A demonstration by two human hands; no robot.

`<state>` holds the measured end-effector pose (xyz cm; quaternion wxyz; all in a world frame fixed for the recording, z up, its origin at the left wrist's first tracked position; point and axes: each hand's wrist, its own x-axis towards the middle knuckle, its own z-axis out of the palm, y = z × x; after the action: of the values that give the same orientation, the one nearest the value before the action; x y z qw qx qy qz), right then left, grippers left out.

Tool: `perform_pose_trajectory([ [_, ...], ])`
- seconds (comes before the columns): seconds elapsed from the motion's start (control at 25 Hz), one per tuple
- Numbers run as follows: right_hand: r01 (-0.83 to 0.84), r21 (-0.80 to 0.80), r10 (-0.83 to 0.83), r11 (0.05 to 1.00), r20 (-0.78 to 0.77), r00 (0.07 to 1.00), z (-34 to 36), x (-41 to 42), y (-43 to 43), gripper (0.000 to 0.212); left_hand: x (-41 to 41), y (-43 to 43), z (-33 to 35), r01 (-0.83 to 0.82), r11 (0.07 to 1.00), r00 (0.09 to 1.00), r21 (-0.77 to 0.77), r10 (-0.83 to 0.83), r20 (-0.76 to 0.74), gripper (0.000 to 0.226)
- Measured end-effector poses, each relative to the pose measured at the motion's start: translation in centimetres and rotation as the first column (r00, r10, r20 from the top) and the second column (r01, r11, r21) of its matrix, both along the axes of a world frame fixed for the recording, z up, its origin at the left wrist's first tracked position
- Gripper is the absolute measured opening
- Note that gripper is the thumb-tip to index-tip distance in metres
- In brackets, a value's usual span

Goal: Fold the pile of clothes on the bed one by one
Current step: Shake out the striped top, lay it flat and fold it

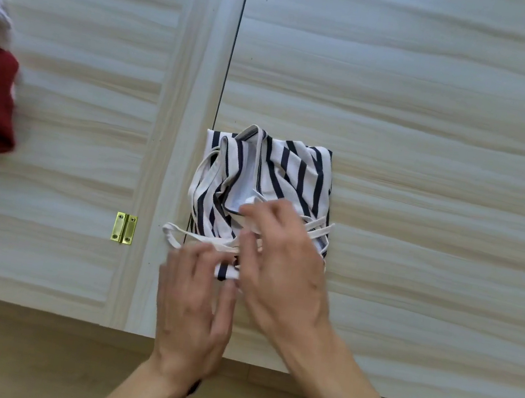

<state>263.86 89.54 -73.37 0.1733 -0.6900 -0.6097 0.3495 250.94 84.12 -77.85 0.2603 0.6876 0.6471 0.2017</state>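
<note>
Head view shows the striped strappy top (267,182) lying just beyond both hands, right hand (281,264) nearer, its fingers (253,213) pinching a strap, left hand (194,305) fingers loosely spread.

Your left hand (194,305) lies palm down with the fingers together and pointing away from you, thumb tucked toward the right hand. Your right hand (281,264) reaches in at a slant from the lower right, palm down, its fingers curled and spread, crossing just above and beside the left fingertips. Both forearms are bare and converge from the bottom edge
</note>
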Motion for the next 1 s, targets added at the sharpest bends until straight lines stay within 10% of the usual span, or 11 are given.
perform_pose_trajectory([
  [0.16, -0.049, -0.104, 0.064, 0.993, 0.148, 0.987, -4.3, 3.3, -0.1, 0.059, -0.1, 3.5, -1.8, 0.129, 0.975, 0.968, -0.183, -0.164, -0.191, 0.082],
  [0.36, -0.166, -0.042, 0.171, 0.985, 0.208, 0.963, -5.4, 4.7, 0.1, 0.011, 0.1, 4.1, -1.9, 0.190, 0.975, 0.942, -0.115, -0.214, -0.260, 0.024],
  [0.64, -0.072, 0.184, 0.097, 0.980, -0.128, 0.987, 0.3, 3.5, 2.2, 0.014, 1.0, 6.5, 2.8, 0.093, 0.924, 0.921, -0.370, 0.060, 0.384, 0.014],
  [0.8, 0.318, 0.072, -0.282, 0.945, -0.313, 0.907, -0.2, 2.5, 3.2, 0.046, -0.6, 9.5, 5.7, -0.205, 0.896, 0.792, -0.394, 0.389, 0.472, 0.024],
  [1.0, -0.125, -0.242, 0.105, 0.962, -0.094, 0.990, -3.4, -0.8, 1.2, 0.108, -2.5, 11.7, 9.4, -0.253, 0.956, 0.834, -0.149, 0.294, 0.467, 0.033],
])
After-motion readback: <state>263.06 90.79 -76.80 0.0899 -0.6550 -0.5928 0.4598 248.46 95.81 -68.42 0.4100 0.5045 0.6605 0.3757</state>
